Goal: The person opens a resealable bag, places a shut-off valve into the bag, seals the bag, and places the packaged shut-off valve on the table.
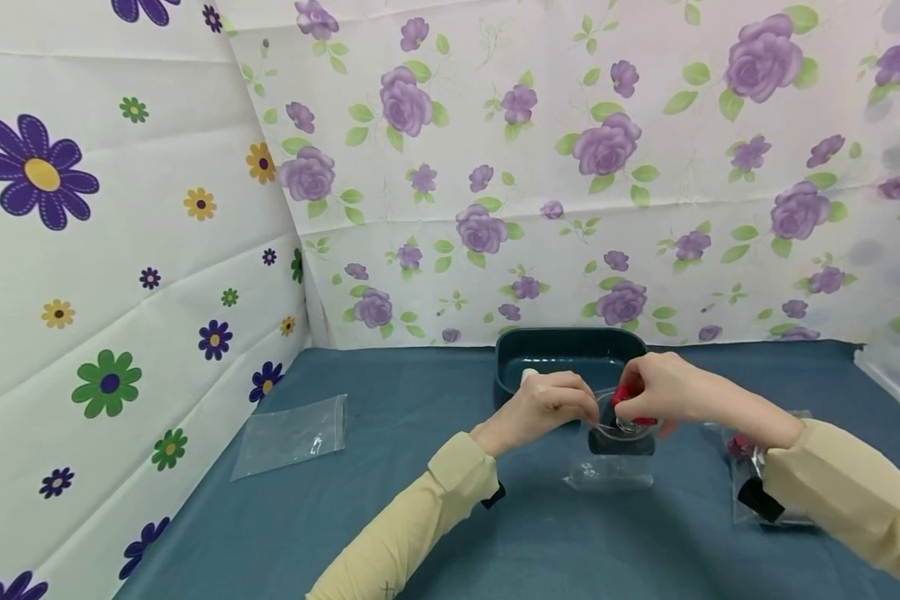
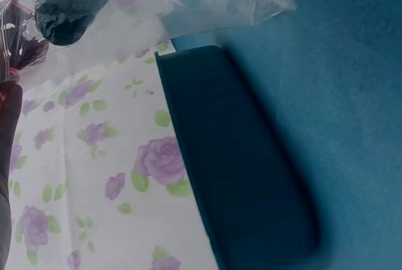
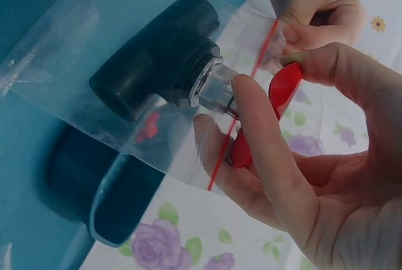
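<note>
A dark tee-shaped pipe fitting (image 3: 157, 56) with a clear neck and a red butterfly handle (image 3: 286, 85) is partly inside a clear zip bag (image 3: 56, 63). My right hand (image 1: 667, 392) grips the red handle and neck at the bag's mouth, thumb on one wing and fingers around the other side. The bag's edge near its red zip line is pinched by my left hand (image 1: 543, 404). From the left wrist view, the dark fitting (image 2: 75, 6) shows through the plastic. Both hands are raised in front of the dark tray.
A dark teal tray (image 1: 570, 332) stands at the back of the blue-covered table, against a flowered cloth. On the left lies a flat clear zip bag (image 1: 292, 437). Another clear bag (image 1: 746, 467), with something red in it, is partly hidden by the right forearm.
</note>
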{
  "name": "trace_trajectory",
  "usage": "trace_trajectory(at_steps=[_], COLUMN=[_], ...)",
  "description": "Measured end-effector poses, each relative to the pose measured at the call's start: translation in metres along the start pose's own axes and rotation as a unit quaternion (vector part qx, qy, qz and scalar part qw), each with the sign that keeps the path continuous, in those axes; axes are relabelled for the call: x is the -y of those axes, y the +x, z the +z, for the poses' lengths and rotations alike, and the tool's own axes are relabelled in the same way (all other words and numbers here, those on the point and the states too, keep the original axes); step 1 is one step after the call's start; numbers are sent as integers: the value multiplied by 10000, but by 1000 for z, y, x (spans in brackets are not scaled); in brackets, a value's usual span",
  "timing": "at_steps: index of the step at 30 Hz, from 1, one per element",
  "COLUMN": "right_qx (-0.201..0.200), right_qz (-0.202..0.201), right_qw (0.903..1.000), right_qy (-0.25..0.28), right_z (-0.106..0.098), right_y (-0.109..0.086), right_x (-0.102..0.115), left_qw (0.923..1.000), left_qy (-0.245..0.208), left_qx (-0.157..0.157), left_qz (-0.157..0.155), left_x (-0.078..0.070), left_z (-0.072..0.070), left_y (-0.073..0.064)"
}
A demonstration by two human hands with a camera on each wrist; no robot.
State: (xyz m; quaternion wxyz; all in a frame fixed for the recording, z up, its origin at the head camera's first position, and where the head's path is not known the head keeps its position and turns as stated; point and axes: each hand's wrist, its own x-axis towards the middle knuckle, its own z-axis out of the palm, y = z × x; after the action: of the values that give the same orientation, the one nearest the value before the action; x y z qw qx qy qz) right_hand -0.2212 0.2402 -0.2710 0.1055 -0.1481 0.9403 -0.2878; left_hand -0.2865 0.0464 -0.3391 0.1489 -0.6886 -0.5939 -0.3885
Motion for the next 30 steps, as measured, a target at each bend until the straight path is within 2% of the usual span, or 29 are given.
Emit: trace_trajectory(at_steps=[6,13,17,24,30], right_qx=[-1,3,23,25,61], right_qz=[46,-32,12,131,162], right_qw=[10000,10000,9999,9999,9998], right_qy=[-85,-89,-123,-49,-56], right_z=[10,22,31,42,50], right_y=[4,7,8,12,14], right_x=[-6,-14,-19,-28,-34], left_qw=[9998,9999,9999,9996,9984], left_qy=[173,134,83,67,-150], left_qx=[-1,6,66,192,325], left_qz=[49,-47,-63,-216,-446], left_x=[15,18,12,-10,-14], left_z=[11,18,19,13,13], left_y=[-10,-18,-19,-12,-12])
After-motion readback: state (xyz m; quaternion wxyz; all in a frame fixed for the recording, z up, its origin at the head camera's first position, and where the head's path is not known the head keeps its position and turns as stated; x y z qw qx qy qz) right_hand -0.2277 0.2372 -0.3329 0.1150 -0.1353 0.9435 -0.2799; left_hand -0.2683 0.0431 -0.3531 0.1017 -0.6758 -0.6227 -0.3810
